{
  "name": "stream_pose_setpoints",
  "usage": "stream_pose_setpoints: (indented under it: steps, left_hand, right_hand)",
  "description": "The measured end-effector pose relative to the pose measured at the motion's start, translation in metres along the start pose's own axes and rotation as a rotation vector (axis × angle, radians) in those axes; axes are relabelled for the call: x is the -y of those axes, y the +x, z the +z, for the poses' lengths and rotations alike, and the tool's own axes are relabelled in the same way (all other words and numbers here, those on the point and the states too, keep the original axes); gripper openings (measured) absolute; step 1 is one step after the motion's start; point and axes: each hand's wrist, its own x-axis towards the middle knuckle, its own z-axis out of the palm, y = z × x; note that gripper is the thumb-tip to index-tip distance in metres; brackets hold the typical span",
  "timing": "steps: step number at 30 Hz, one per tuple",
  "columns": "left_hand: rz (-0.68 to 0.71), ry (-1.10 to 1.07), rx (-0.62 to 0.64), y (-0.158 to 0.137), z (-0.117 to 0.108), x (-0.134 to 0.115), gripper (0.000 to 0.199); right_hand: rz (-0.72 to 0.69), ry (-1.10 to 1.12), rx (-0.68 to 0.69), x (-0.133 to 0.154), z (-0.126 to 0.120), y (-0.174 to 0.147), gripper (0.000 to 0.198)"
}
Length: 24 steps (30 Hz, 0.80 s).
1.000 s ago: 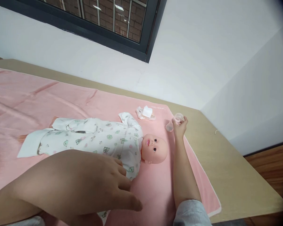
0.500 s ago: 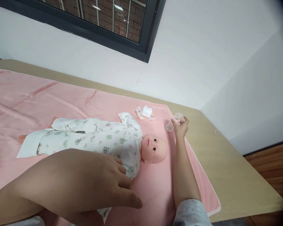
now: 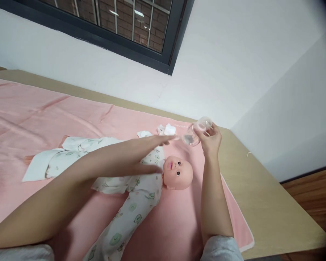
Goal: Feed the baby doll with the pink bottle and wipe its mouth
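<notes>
One doll (image 3: 152, 185), one clear bottle (image 3: 196, 129)
Right hand (image 3: 212, 140)'s got the bottle gripped over one pink blanket (image 3: 78, 112), near the doll's head; left hand (image 3: 132, 154)'s fingers stretched out, gripping nothing.

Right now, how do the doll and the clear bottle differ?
The doll lies face up on the pink blanket; the clear bottle is held in the right hand. The doll is opaque, in patterned clothes; the bottle is see-through. The doll outsizes the bottle.

The container (image 3: 204, 123) looks glossy plastic, the blanket (image 3: 38, 116) matt cloth.
</notes>
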Motion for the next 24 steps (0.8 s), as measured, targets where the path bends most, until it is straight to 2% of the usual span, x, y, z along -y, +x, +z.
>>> stream_pose_setpoints:
  steps: [2, 5, 9, 13, 17, 21, 24]
  left_hand:
    - [-0.097, 0.017, -0.133, 0.008, 0.005, 0.004, 0.072]
    - [-0.172, 0.044, -0.293, 0.017, 0.009, 0.006, 0.073]
    - [-0.119, 0.002, -0.297, 0.020, 0.008, -0.001, 0.073]
    - [-0.107, -0.067, -0.278, 0.021, 0.005, -0.013, 0.058]
    - [-0.178, -0.037, -0.273, 0.022, 0.002, -0.015, 0.060]
    - [-0.185, 0.078, -0.346, 0.022, 0.001, -0.002, 0.068]
    - [-0.197, 0.172, -0.376, 0.020, -0.005, 0.015, 0.064]
  right_hand:
    - [-0.029, 0.097, 0.128, 0.026, 0.011, -0.013, 0.066]
    - [-0.046, 0.197, 0.284, 0.058, 0.028, -0.040, 0.057]
    - [-0.082, 0.269, 0.388, 0.084, 0.045, -0.074, 0.056]
    - [-0.120, 0.275, 0.437, 0.093, 0.055, -0.096, 0.054]
    - [-0.147, 0.286, 0.467, 0.096, 0.058, -0.105, 0.058]
    - [-0.102, 0.347, 0.413, 0.098, 0.054, -0.099, 0.062]
    - [-0.085, 0.351, 0.330, 0.096, 0.046, -0.087, 0.067]
